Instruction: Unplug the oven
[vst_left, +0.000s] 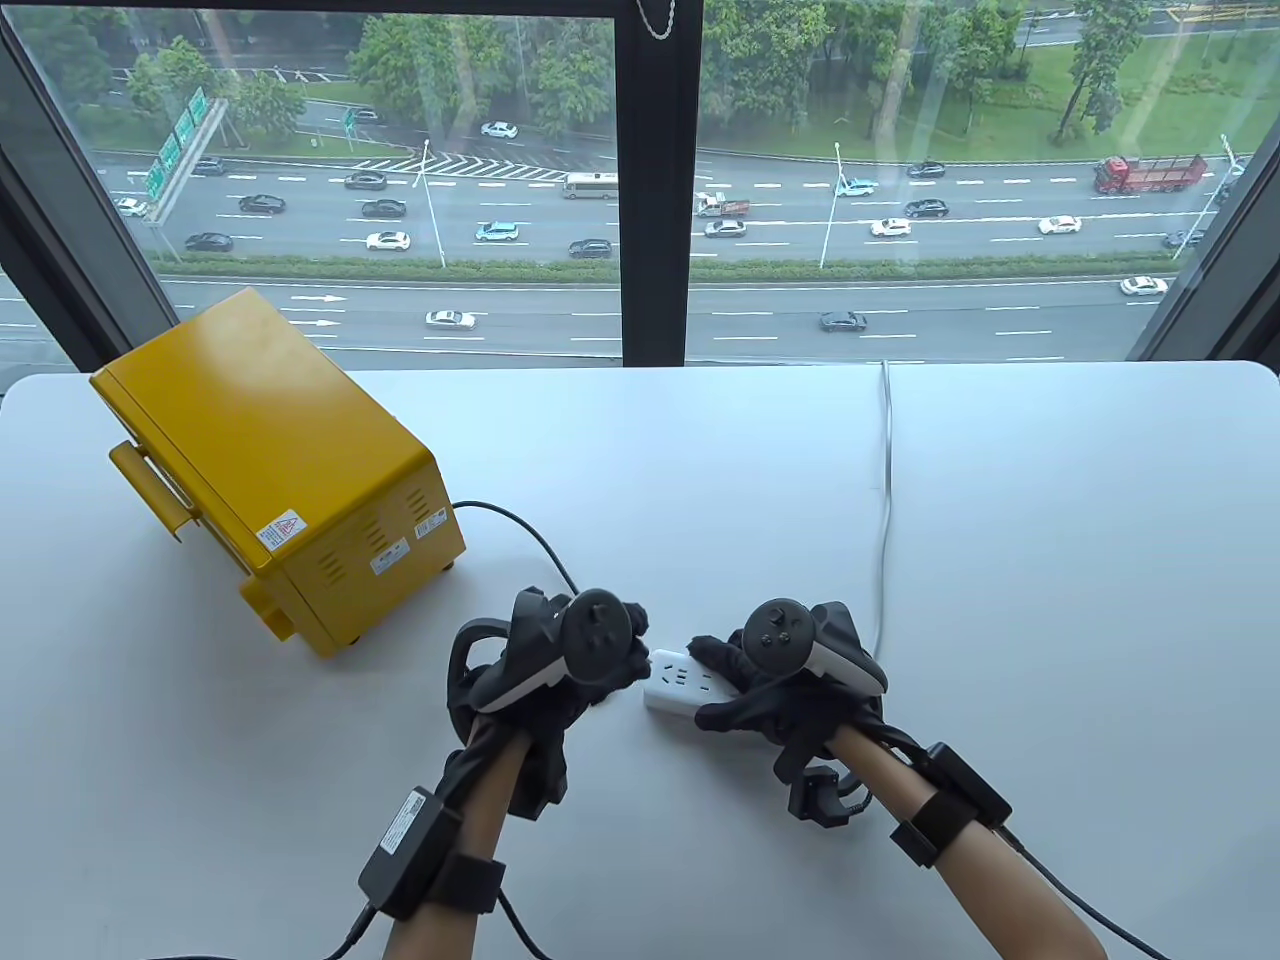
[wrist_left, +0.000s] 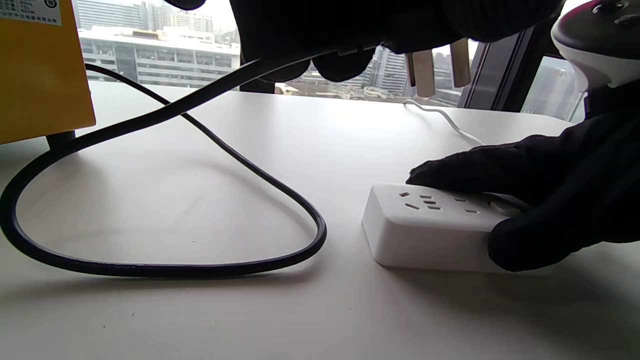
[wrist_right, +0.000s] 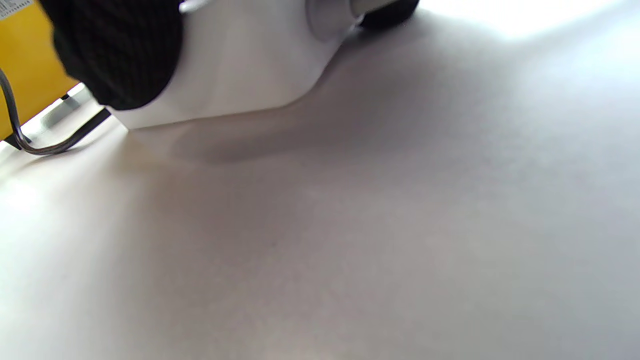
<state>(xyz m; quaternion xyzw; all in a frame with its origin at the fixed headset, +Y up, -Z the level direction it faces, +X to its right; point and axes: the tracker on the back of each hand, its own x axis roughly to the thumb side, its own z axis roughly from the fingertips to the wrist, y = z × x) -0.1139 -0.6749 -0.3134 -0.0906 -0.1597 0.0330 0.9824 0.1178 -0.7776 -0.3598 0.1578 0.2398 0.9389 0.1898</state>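
Observation:
The yellow oven (vst_left: 275, 465) stands at the table's left. Its black cord (vst_left: 520, 530) runs to my left hand (vst_left: 590, 660), which grips the black plug. In the left wrist view the plug's metal prongs (wrist_left: 425, 70) hang free in the air above the white power strip (wrist_left: 430, 230), and the cord (wrist_left: 200, 150) loops on the table. My right hand (vst_left: 760, 690) presses down on the power strip (vst_left: 680, 685), fingers over its top and side. In the right wrist view the strip (wrist_right: 240, 65) shows close up with a gloved fingertip (wrist_right: 115, 55) against it.
The strip's white cable (vst_left: 885, 480) runs away to the table's far edge by the window. The white table (vst_left: 1050, 550) spreads to the right and front of my hands.

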